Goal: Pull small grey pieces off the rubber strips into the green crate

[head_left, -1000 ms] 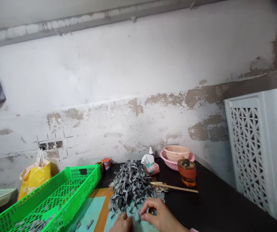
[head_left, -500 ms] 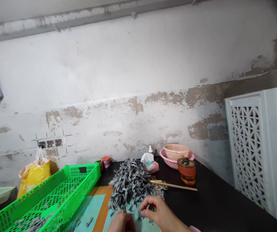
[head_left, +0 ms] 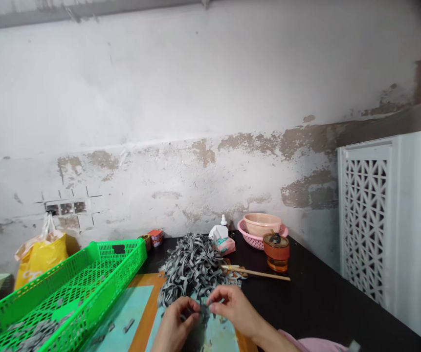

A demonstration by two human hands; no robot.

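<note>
A tangled heap of grey strips (head_left: 195,266), each flat and ribbon-like, lies on the table. Close to its near edge are both my hands, over a light-blue mat (head_left: 217,337) with an orange-brown border. My left hand (head_left: 179,320) is closed, with thumb and fingers pinched. Facing it, my right hand (head_left: 235,309) also pinches, its fingertips a short gap away. A grey strip, blurred and partly hidden, appears between the two sets of fingertips. On the mat to the left lie several short folded grey pieces (head_left: 128,325).
On the left stands a green mesh crate (head_left: 96,288) holding grey pieces (head_left: 41,335), with a yellow bag (head_left: 45,259) behind it. A wooden-handled brush (head_left: 265,274), a lidded glass cup (head_left: 276,254), pink baskets (head_left: 257,239) and a tissue pack (head_left: 225,244) sit right of the heap.
The view has shifted slightly, and more of both forearms shows. My left hand has come up further into view, its fingers now facing my right hand's fingertips.
</note>
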